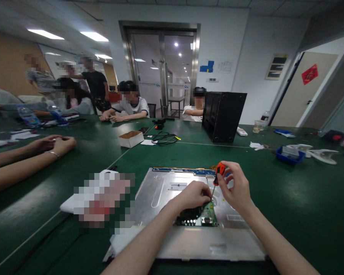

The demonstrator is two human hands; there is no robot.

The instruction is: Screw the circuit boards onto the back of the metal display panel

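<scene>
A silver metal display panel point(160, 191) lies flat on the green table in front of me, with a blue circuit strip point(183, 172) along its far edge. On its middle sits a green circuit board point(210, 214), partly covered by my left hand. My right hand point(235, 185) grips an orange and black screwdriver point(219, 173), its shaft pointing down at the board. My left hand point(195, 194) is closed close to the screwdriver's tip, fingers pressed together over the board; whatever is between them is hidden.
A black computer case point(225, 116) stands beyond the panel. A small open box point(131, 139) and black cable point(164, 138) lie farther left. A blue tray point(289, 154) sits at right. Another person's hands point(60, 145) rest at left; more people sit across the table.
</scene>
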